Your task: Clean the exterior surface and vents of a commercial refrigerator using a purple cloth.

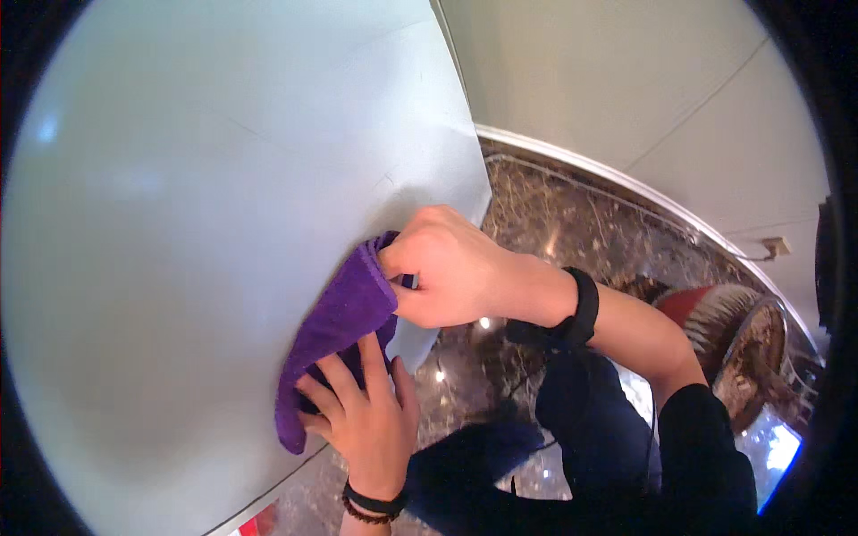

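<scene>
A purple cloth (342, 315) lies folded over on a large, smooth pale surface (201, 234), near its right edge. My right hand (446, 268) pinches the cloth's upper corner between thumb and fingers. Below it, my left hand (369, 402) has its fingers spread and tucked partly under the folded cloth, so the fingertips are hidden. Whether those fingers grip the cloth I cannot tell. Black bands circle both wrists, with a brown beaded bracelet on the left one.
Brown marbled floor (536, 208) shows beyond the surface's edge. A pale wall (637, 80) with a white skirting strip and a socket (777, 246) rises at the right. A large red and white rounded container (710, 315) stands near my right elbow.
</scene>
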The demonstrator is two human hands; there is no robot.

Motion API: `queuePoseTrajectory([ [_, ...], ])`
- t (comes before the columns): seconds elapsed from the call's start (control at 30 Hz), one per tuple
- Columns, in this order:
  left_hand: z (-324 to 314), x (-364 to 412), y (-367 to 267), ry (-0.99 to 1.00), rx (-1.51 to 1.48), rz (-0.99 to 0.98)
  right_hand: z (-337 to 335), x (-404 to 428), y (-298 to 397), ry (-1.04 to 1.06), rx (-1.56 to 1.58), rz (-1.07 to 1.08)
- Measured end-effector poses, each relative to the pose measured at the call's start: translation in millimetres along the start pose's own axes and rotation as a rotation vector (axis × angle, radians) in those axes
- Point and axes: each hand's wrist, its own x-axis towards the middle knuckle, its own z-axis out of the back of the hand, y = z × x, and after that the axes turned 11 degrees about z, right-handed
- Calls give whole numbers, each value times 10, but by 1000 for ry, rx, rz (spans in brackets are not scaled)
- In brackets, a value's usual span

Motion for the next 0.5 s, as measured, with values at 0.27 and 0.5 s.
queuePoseTrajectory([
  [0.27,-244,183,-332,-208,-170,32,180,3,-190,44,-291,170],
  [0.5,92,158,-160,-120,-190,-24,326,133,48,194,-428,184],
])
